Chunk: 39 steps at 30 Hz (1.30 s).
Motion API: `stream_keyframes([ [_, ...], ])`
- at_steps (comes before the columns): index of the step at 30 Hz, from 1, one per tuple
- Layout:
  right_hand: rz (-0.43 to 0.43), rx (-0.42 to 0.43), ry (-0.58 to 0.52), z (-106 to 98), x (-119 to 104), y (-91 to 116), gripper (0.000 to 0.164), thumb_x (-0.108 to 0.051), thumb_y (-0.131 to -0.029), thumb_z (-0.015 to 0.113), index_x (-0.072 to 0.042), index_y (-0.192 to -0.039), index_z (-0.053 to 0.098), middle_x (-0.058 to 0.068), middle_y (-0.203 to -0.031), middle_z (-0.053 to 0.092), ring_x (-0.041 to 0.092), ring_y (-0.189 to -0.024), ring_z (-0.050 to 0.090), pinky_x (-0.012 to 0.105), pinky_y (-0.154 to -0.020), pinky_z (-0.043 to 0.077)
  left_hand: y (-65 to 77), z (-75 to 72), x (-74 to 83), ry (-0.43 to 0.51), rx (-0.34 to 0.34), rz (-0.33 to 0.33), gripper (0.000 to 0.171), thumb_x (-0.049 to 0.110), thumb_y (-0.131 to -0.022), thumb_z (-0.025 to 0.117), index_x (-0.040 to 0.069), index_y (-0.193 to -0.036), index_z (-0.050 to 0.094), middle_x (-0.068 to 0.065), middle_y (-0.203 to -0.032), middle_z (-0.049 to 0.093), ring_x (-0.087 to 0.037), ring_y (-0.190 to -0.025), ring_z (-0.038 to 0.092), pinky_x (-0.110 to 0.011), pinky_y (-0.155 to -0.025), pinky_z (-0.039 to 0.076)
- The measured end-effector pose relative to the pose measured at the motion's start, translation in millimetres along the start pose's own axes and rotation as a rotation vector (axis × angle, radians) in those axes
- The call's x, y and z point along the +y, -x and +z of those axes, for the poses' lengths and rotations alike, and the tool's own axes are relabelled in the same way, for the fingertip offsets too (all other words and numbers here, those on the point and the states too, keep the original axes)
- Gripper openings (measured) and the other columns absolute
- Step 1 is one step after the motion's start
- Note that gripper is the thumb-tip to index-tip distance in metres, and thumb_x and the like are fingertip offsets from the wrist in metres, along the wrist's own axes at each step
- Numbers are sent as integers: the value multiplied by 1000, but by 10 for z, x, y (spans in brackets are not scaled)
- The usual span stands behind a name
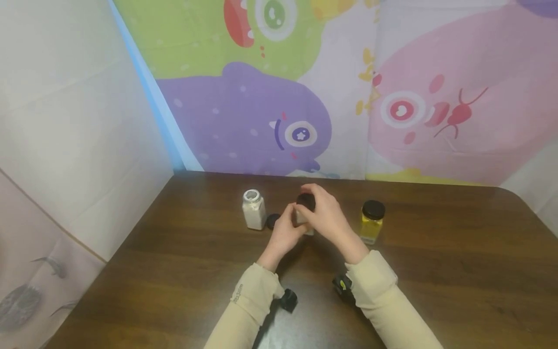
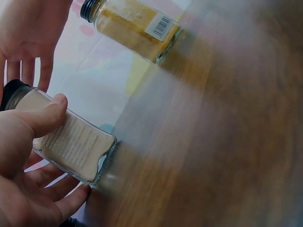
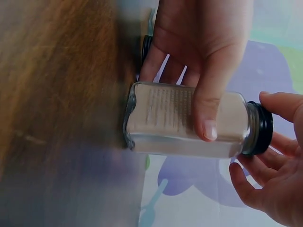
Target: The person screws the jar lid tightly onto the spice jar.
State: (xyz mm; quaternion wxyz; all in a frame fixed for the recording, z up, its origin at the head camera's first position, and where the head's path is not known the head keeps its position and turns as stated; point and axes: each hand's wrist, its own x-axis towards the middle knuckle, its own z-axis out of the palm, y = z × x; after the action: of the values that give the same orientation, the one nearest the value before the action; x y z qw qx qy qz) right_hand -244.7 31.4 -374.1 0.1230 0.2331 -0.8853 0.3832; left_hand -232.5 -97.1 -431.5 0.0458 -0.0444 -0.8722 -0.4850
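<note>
A square glass jar of pale powder (image 3: 180, 120) with a black lid (image 3: 260, 127) stands at the middle of the brown table (image 1: 436, 271). My left hand (image 1: 285, 235) grips the jar's body, thumb on the printed label and fingers behind it. My right hand (image 1: 324, 213) reaches over the top, its thumb and fingers curled round the black lid. In the head view the hands hide most of the jar; only the lid (image 1: 305, 199) shows.
A lidless jar of white powder (image 1: 254, 209) stands left of the hands, with a loose black lid (image 1: 272, 221) beside it. A black-lidded jar of yellow powder (image 1: 372, 222) stands to the right. A cartoon backdrop (image 1: 279, 111) hangs behind the table.
</note>
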Motion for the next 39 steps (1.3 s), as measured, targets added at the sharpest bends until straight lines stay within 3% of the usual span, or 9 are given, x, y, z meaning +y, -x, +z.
stream_keyframes([
  [7,4,25,16,-71,17,70,46,-19,-82,66,-2,-121,50,13,-116,58,27,-107,55,40,-90,44,-12,-5,-11,18,23,18,58,36,-77,70,13,-124,46,-11,-115,59,-24,-101,56,-39,-84,45],
  [21,-27,59,49,-93,52,115,43,-12,-80,68,-1,-117,51,14,-110,58,26,-102,56,40,-89,44,3,8,2,70,14,16,60,34,-76,72,12,-125,46,-10,-109,62,-22,-96,59,-36,-80,47],
  [28,-69,-17,-2,-95,91,61,50,-13,-82,67,0,-126,46,16,-118,54,28,-110,52,39,-93,43,-4,22,-3,53,10,19,59,37,-76,71,14,-125,46,-7,-107,62,-21,-95,59,-35,-80,47],
  [39,-130,-108,-38,-51,120,17,47,-10,-87,60,-2,-130,43,15,-128,50,28,-114,50,42,-94,42,-5,8,-1,26,14,25,57,32,-77,71,15,-126,46,-9,-108,61,-21,-91,56,-34,-76,46],
])
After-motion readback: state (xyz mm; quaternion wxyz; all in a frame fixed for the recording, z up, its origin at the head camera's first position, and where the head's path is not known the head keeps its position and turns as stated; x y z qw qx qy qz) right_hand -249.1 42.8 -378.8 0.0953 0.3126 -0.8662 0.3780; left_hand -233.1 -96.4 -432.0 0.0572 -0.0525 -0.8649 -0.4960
